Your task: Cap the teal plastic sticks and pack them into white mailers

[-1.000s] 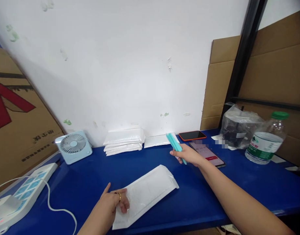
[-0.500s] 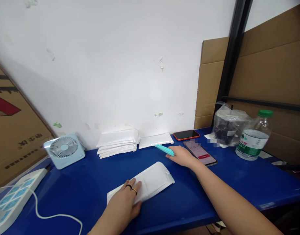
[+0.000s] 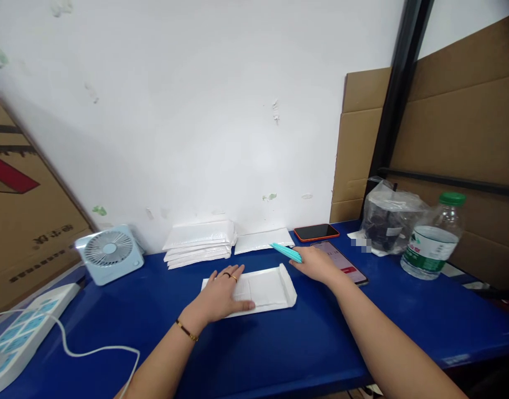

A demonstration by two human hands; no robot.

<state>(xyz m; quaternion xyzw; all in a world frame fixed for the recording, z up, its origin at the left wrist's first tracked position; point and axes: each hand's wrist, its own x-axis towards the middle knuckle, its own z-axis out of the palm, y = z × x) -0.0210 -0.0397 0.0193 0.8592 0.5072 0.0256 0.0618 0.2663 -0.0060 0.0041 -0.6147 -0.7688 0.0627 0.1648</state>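
Note:
A white padded envelope (image 3: 268, 288) lies on the blue tabletop in front of me, its right end folded up like a flap. My left hand (image 3: 223, 293) rests on the envelope's left part, palm down with the fingers spread. Between the fingers of my right hand (image 3: 315, 263) is a slim turquoise ridged stick (image 3: 286, 252), pointing up and to the left; its exact kind is unclear. That hand hovers by a lit phone (image 3: 341, 263) and partly hides it. Behind the stick, a single white envelope (image 3: 263, 240) lies against the wall, beside a stack of white envelopes (image 3: 199, 243).
A light-blue fan (image 3: 111, 254) and a white power strip (image 3: 32, 327) with a cable stand at left. An orange-edged phone (image 3: 316, 232) lies by the wall. At right are a bagged cup (image 3: 385, 219) and a water bottle (image 3: 431, 241). Cardboard (image 3: 360, 144) flanks the table (image 3: 279, 354).
The envelope has turned straighter and its right-end flap now shows. My left hand has moved up and spread flat on it. My right hand has shifted slightly right with the turquoise stick.

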